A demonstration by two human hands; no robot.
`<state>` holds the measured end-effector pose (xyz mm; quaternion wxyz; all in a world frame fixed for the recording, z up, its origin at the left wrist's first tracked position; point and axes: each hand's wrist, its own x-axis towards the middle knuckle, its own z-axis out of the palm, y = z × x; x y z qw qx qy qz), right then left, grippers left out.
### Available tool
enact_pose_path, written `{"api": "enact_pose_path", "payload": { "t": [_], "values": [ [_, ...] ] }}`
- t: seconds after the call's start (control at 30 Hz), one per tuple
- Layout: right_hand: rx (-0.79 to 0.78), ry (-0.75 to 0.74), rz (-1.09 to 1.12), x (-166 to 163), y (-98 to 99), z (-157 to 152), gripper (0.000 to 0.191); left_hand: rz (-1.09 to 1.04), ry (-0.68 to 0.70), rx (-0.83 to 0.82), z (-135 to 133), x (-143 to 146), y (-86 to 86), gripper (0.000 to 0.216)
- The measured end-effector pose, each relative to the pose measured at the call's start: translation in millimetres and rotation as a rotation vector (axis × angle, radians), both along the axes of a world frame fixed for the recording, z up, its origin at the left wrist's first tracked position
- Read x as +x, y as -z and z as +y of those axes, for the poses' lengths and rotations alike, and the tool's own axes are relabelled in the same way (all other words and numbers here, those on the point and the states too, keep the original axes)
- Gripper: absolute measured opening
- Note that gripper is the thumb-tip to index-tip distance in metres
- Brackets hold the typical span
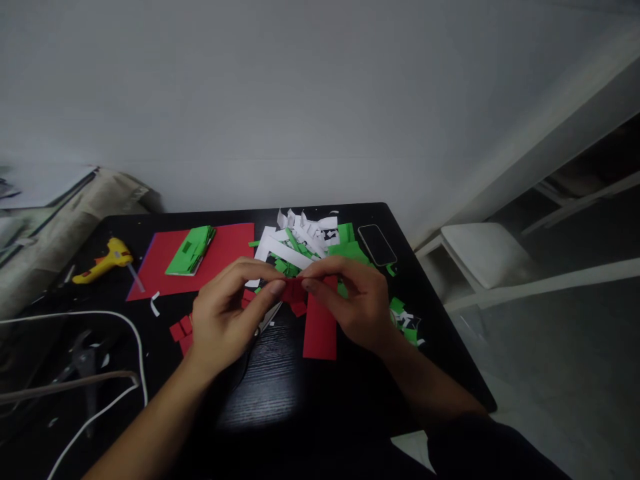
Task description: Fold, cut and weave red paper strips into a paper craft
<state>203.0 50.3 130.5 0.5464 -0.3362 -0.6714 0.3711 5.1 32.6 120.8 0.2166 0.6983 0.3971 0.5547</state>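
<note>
Pinch: both hands are in on it, left hand (225, 313) and right hand (355, 303), thumb against forefinger, closed narrow on the small folded red piece (296, 293).
Why so tight: one hand at each end, probably to keep thin paper taut and its creases in line; fingertips suit something this slight.
Where it is: front and centre, between the two hands, above the near half of the table; whether it touches anything beneath, I cannot tell.
Under the right hand: a long red strip (320, 330), its top hidden; lying flat or hanging, hard to call.
By the left wrist: more folded red bits (181, 329), close by, perhaps for easy reach.
Behind the fingers: a heap of white scraps (310, 230) mixed with green, seemingly pushed back to free the working spot.
Right of the heap: a phone (377, 245), face up.
Left side: a green bundle (193, 250) resting on a red sheet (230, 243), then a yellow glue gun (107, 259) lying on its side.
Surface: black table (270, 407), wood-grained, glossy where light catches it.
Room: plain grey wall (310, 100) behind, white seat (485, 253) off right, dim light all round.
</note>
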Motion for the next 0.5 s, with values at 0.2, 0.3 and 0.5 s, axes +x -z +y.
{"api": "enact_pose_path", "payload": {
  "t": [0.2,0.3,0.5],
  "values": [
    [-0.019,-0.039,0.030,-1.6,-0.1,0.5,0.004,0.044,-0.055,0.115,-1.1,2.4,0.6,0.016],
    [-0.083,-0.065,0.065,-2.2,2.1,1.6,0.005,0.027,-0.079,0.138,-0.4,3.4,0.8,0.019],
    [-0.290,-0.175,0.122,-2.2,4.4,3.1,0.021,0.074,-0.109,0.203,1.6,1.0,0.7,0.023]
  ]
}}
